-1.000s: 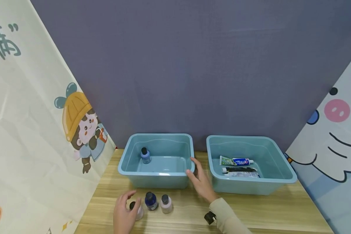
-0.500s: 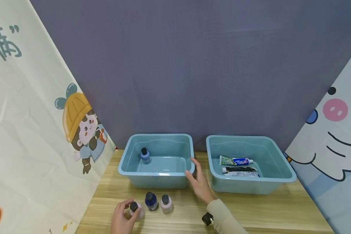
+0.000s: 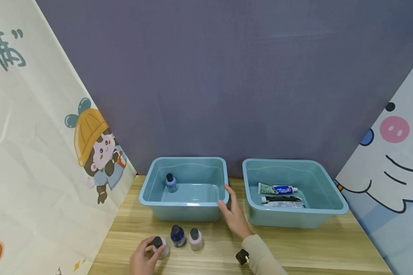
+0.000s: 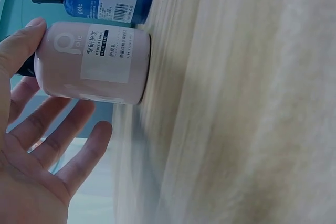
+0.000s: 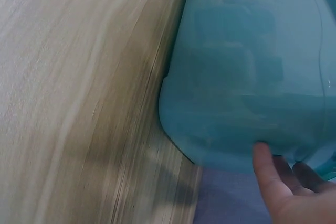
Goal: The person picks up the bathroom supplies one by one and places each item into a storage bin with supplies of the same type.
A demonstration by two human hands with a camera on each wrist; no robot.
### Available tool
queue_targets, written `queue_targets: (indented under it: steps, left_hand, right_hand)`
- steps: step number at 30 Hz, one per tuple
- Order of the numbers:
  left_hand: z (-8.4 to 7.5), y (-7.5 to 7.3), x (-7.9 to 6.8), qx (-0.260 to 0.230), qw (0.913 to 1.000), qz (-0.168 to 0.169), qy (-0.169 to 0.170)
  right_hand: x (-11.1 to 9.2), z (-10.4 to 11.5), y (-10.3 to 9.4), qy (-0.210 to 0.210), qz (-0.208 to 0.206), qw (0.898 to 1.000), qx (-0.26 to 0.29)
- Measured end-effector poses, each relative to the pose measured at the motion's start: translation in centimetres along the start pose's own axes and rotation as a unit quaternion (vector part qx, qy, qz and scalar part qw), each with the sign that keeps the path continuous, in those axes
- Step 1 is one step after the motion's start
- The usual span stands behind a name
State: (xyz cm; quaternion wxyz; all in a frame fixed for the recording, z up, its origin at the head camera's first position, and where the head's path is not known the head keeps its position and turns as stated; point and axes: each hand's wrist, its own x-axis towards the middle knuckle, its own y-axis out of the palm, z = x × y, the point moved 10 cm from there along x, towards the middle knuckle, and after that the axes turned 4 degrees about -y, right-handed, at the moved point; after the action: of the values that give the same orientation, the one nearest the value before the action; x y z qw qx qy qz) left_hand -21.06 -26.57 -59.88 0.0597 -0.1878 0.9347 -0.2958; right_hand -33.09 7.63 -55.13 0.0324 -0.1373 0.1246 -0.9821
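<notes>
At the front left, my left hand (image 3: 142,258) pinches a pale pink, black-capped bottle (image 4: 118,59) by its upper part, thumb on one side and index finger on the other. The bottle stands on the table, its label reading hair care. Beside it are a dark blue bottle (image 3: 178,236) and a second pale pink bottle (image 3: 195,240). My right hand (image 3: 237,219) rests at the right front corner of the left blue bin (image 3: 186,213), fingertips touching its rim and wall. Inside that bin stands a light blue bottle (image 3: 171,184) with a black cap.
A second blue bin (image 3: 285,218) stands to the right, a gap between the two. In it lie a blue and green toothpaste tube (image 3: 277,189), a black tube (image 3: 282,199) and a white tube (image 3: 285,204). A grey-purple panel (image 3: 234,88) rises behind.
My left hand has come down and closed its thumb and index finger on the left pink bottle. The right hand has stayed at the bin's corner, its forearm shifting slightly left.
</notes>
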Motion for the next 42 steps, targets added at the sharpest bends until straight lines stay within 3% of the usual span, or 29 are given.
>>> queue_targets:
  steps: [13,29,36,42]
  left_hand:
    - [-0.4,-0.4,-0.8,-0.04,0.9975,-0.05,0.03]
    - [-0.8,-1.0,-0.5,-0.029,0.9933,-0.091,0.065]
    - [-1.5,-1.4,-0.3,-0.059,0.9872,-0.117,0.091]
    - [-1.5,-1.4,0.0,-0.095,0.9878,-0.106,0.064]
  right_hand:
    - [0.1,-0.3,0.0,-0.003,0.0,1.0,0.009]
    - [0.1,-0.5,0.1,-0.002,0.003,1.0,0.012]
    - [0.1,-0.6,0.1,0.0,0.002,1.0,0.008]
    - [0.1,-0.6,0.1,0.0,0.001,1.0,0.01]
